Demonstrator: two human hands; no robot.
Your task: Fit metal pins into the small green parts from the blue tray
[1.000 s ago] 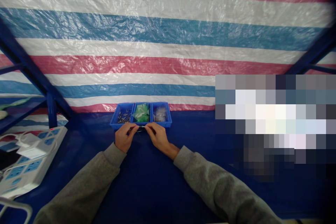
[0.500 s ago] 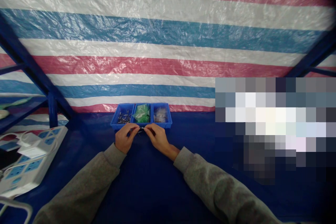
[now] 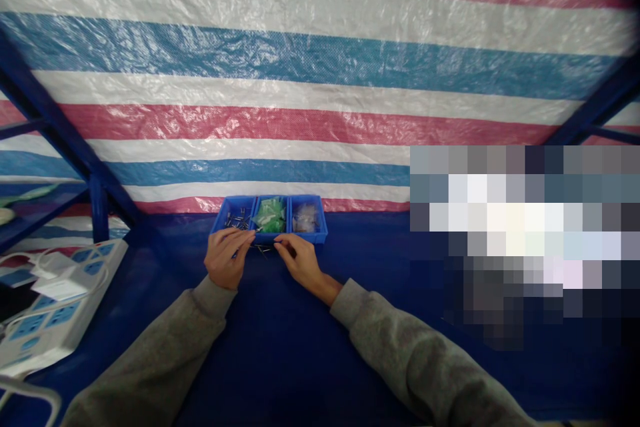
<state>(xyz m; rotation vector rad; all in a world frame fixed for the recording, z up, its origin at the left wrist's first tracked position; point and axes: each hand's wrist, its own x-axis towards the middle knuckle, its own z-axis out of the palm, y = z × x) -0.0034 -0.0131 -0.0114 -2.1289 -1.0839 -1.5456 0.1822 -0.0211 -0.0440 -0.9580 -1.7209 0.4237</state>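
In the head view, two hands work at the centre of the frame, in front of three blue bins in a row. The left hand (image 3: 225, 259) has a narrow grip, thumb and fingers closed on one tiny pale piece (image 3: 258, 230), just in front of the left bin (image 3: 234, 203). The right hand (image 3: 303, 263) has thumb and forefinger close together near the right bin (image 3: 314, 238); whether they hold anything is too small to tell. Between the hands lie a few thin dark parts (image 3: 263, 250), too blurred to count, on the one blue tabletop (image 3: 290, 353).

The left bin holds many small metal parts (image 3: 241, 215), the middle bin (image 3: 270, 237) green packaging (image 3: 271, 216), the right one clear packaging (image 3: 306, 219). One white power strip (image 3: 70, 327) lies at lower left, beneath one white adapter (image 3: 63, 285).
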